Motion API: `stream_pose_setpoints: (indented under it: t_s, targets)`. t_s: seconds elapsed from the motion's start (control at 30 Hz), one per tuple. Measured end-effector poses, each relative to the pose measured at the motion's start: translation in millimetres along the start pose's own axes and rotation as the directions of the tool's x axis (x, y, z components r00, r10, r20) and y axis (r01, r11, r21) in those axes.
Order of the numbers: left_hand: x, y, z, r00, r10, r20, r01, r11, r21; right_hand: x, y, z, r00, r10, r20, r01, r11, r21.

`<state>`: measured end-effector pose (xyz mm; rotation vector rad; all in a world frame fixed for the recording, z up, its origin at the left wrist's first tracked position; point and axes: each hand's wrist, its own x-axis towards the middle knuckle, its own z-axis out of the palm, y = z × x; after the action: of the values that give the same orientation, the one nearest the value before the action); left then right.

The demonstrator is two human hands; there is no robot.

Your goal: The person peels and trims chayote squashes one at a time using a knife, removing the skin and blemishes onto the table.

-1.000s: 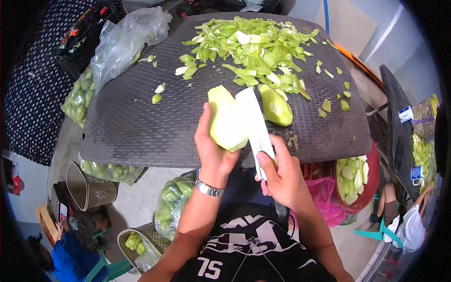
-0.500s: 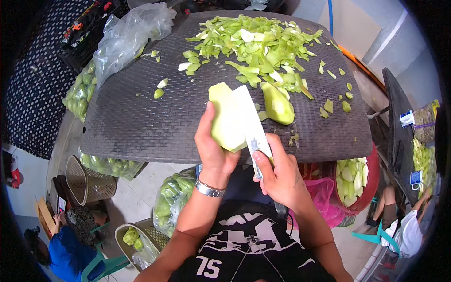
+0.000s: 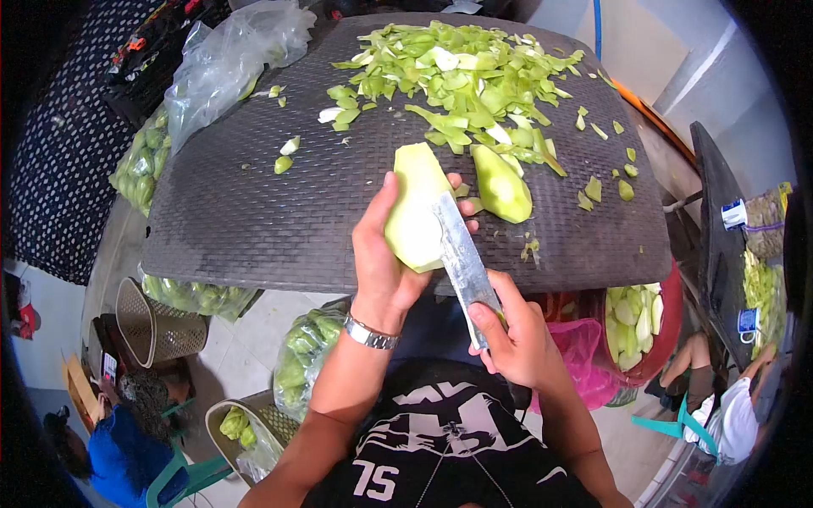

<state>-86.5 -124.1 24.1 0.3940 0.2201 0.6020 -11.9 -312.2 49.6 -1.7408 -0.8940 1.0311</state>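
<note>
My left hand is wrapped round a pale, peeled chayote, holding it upright above the near part of the table. Its fingertips show beyond the far right side. In my right hand is a knife with a broad, smeared blade. The blade slants up and left, its tip end against the right side of the chayote. On the table just right of my left fingertips lies another chayote, greener. Behind it spreads a heap of green peelings.
The dark woven table has scattered scraps. A clear plastic bag lies at its back left. Below right stands a red tub of pale pieces beside a pink bag. Bagged chayotes and baskets stand left. People sit both sides.
The knife has moved down and right, its blade face turning from bright white to grey. My left hand has tilted the chayote more upright, and its fingertips now show on the right.
</note>
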Motion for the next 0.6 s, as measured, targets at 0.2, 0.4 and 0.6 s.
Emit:
stream_pose_setpoints:
  t_s: [0.2,0.4,0.6]
  targets:
    - [7.1,-2.8,-7.7,0.998,0.060,0.003,-0.060,0.998,-0.011,-2.9,15.3,4.4,0.999,-0.041,0.018,0.040,0.998,0.038]
    - [5.7,-14.0,-4.3,0.994,0.104,-0.027,-0.102,0.993,0.059,-0.9,12.1,1.3,0.998,0.027,0.063,-0.037,0.985,0.167]
    - [18.0,-6.9,-9.0,0.973,0.222,-0.069,-0.219,0.975,0.044,-5.1,18.7,-4.3,0.988,0.097,0.118,-0.126,0.955,0.270]
